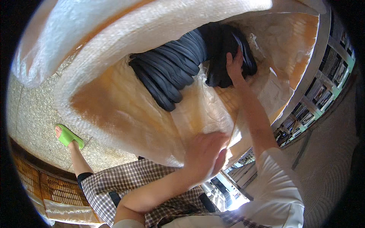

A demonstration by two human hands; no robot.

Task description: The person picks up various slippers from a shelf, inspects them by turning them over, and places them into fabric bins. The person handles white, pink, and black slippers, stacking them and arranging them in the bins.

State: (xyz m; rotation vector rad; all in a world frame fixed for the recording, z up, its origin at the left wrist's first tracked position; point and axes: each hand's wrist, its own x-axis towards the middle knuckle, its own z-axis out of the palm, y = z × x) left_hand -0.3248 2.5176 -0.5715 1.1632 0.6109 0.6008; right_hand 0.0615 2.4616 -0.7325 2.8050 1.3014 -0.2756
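Note:
A large white woven sack (110,41) gapes before me, with a tan inner lining. Deep inside lies a row of nested black, curved, soft-looking pieces (171,68); their exact kind I cannot make out. To its right is a second black bundle (220,68) of the same sort. My right hand (235,66) reaches into the sack and lies against this bundle, thumb and fingers apart, fingertips partly lost against the black. At the sack's near rim, my left hand (205,155) is closed with curled fingers, gripping the sack's edge.
Another pale plastic-wrapped bulk (57,41) stands at the upper left. A green slipper (70,136) is on my foot on the speckled floor. Brown slatted crates (57,190) line the lower left. Green-framed racks (327,95) stand at the right.

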